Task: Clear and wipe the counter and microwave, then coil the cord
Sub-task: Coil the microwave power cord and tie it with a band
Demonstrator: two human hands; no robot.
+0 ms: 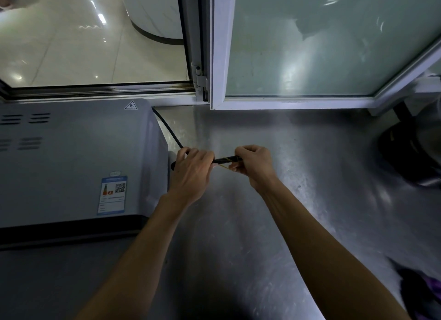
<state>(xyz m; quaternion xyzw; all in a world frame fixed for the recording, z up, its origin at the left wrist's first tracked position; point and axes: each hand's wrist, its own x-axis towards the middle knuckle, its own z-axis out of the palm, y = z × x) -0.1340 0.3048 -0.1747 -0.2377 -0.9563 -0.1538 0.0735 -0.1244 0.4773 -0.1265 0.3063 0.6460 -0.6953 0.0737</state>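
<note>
A grey microwave stands at the left on the steel counter. Its black cord runs from behind the microwave's back right corner down to my hands. My left hand grips the bundled cord just right of the microwave. My right hand holds the bundle's other end and pinches a thin yellowish band that wraps the cord between the two hands. Most of the bundle is hidden inside my fists.
A white-framed frosted window stands behind the counter, with an open pane at the left showing a tiled floor. A dark round object sits at the counter's right edge. A dark and purple thing lies at the lower right.
</note>
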